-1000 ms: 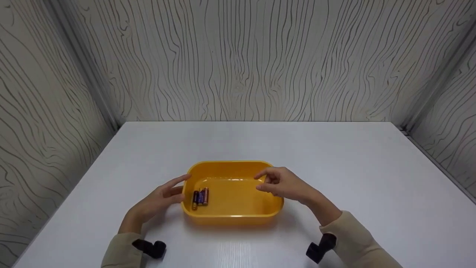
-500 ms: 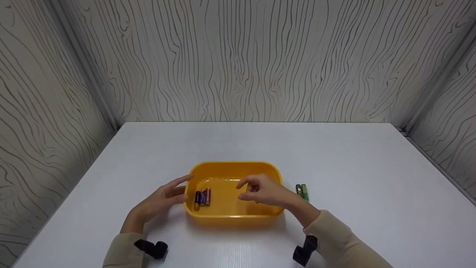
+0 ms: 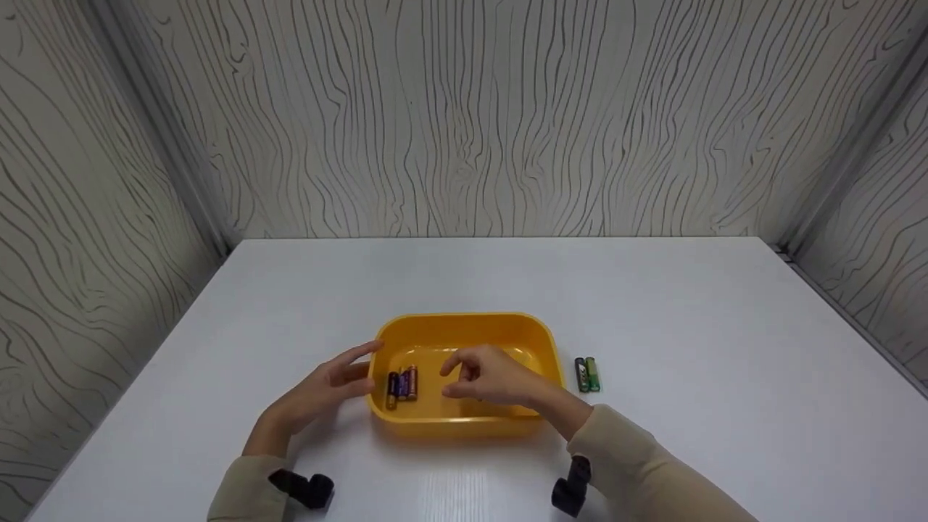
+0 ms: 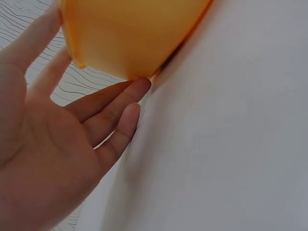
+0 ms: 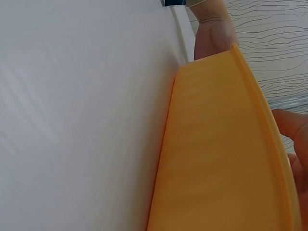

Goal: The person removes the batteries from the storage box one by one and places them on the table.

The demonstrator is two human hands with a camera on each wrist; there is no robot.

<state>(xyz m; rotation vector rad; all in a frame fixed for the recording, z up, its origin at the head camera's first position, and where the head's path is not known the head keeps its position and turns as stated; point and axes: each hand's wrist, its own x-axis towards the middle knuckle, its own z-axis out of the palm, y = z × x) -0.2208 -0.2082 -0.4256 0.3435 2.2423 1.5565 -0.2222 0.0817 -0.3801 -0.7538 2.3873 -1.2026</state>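
My left hand [image 3: 319, 391] is at the left end of a yellow plastic tray [image 3: 464, 419], fingers extended and spread. In the left wrist view its fingertips [image 4: 142, 85] touch the tray's end wall. Several batteries [image 3: 402, 384], dark and red-purple, lie side by side inside, near that end. Over the tray's middle is my right hand [image 3: 489, 377], thumb and index finger bent toward each other with a gap between them. Nothing shows in that gap. The right wrist view shows the tray's side wall [image 5: 216, 134], hiding most of this hand.
Two green-and-dark batteries [image 3: 587, 375] lie side by side on the white table [image 3: 674, 312], just right of the tray. Wood-patterned panels [image 3: 464, 116] enclose the table at the back and sides.
My right hand has moved left from the tray's right end to its middle, uncovering the green batteries. The tray has shifted slightly right, with my left hand staying at its end.
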